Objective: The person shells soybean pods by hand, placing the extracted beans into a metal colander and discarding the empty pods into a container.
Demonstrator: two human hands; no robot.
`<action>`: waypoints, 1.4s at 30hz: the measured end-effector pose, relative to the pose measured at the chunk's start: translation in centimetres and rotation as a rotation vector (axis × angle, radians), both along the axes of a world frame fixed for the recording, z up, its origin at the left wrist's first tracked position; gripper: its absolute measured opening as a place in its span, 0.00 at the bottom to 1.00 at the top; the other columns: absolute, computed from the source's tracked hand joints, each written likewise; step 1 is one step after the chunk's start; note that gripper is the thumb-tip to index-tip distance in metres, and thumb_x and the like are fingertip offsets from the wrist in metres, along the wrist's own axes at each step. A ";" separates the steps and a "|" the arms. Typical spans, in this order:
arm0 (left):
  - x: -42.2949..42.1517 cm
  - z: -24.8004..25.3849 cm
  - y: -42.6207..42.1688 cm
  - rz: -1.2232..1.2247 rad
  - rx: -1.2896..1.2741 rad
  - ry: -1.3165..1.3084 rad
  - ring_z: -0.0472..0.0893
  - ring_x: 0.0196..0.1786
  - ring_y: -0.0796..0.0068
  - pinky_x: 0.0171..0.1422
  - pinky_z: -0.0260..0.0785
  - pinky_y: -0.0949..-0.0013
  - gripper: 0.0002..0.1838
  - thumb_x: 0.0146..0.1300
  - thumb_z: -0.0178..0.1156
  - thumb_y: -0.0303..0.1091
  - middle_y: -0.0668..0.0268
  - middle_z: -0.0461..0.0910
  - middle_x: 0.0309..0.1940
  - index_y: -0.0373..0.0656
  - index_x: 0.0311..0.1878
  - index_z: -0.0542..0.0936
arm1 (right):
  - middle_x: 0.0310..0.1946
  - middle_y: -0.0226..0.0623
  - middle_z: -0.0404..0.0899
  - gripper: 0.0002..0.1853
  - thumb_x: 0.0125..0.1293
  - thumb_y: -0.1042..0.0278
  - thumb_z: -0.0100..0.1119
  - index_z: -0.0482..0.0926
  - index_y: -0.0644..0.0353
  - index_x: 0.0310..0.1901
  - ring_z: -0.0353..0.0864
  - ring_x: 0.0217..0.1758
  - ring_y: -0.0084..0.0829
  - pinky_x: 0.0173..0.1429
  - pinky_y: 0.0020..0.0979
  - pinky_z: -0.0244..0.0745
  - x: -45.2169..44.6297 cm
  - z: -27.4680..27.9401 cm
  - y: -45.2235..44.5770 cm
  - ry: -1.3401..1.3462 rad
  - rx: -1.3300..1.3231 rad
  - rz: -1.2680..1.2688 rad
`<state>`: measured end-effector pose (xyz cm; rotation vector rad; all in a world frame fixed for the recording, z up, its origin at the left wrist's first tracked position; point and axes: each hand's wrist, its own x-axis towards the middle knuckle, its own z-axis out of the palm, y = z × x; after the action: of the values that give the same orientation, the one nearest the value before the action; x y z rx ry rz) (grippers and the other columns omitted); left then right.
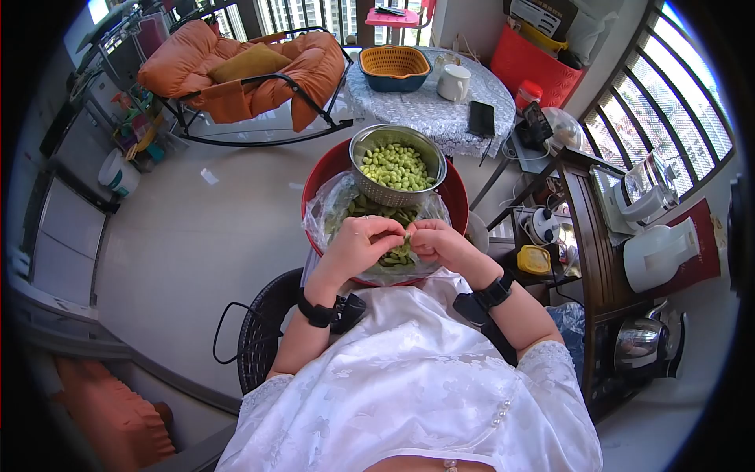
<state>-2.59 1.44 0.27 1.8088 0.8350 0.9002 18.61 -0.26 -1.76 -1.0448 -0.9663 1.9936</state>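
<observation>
Both hands meet over a red basin [318, 182]. My left hand [363, 245] pinches a small green pod [406, 238] between thumb and fingertips. Opposite it, my right hand [442, 245] grips the same pod with curled fingers; the pod is mostly hidden by the fingertips. Below the hands, green pods [393, 256] lie on a clear plastic bag [326, 206] in the basin. A perforated metal colander [385, 193] holding shelled green beans [395, 166] sits at the basin's far side, just beyond my fingers.
Beyond the basin stands a lace-covered table [425, 106] with an orange-lined basket [393, 64], a white mug [453, 82] and a black phone [481, 119]. An orange rocking chair [236, 75] is at the upper left. A wooden shelf [602, 267] with kettles is at the right.
</observation>
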 end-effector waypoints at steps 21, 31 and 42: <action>-0.2 0.3 0.0 -0.110 -0.202 -0.089 0.82 0.39 0.82 0.46 0.76 0.76 0.11 0.58 0.65 0.18 0.68 0.84 0.35 0.36 0.44 0.81 | 0.21 0.18 0.62 0.01 0.65 0.72 0.53 0.72 0.55 0.36 0.57 0.21 0.11 0.24 0.18 0.48 0.3 -0.3 0.0 0.213 -0.118 0.034; 0.2 1.1 -0.6 -0.132 -0.081 -0.003 0.85 0.39 0.78 0.45 0.76 0.74 0.13 0.57 0.64 0.17 0.65 0.85 0.34 0.37 0.45 0.77 | 0.28 0.27 0.79 0.10 0.67 0.61 0.60 0.82 0.59 0.36 0.68 0.24 0.13 0.28 0.18 0.61 1.1 1.7 0.0 -0.251 0.159 0.087; 1.0 1.0 -0.9 -0.167 0.033 0.083 0.86 0.38 0.71 0.44 0.76 0.70 0.14 0.57 0.64 0.20 0.59 0.86 0.34 0.38 0.47 0.76 | 0.24 0.24 0.77 0.07 0.63 0.65 0.61 0.82 0.58 0.34 0.67 0.23 0.13 0.27 0.19 0.59 1.2 1.0 0.1 -0.329 0.216 0.096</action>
<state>-1.63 0.50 1.30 1.9242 0.7120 0.7392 19.81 -0.20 -0.72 -1.2457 -1.3964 1.7733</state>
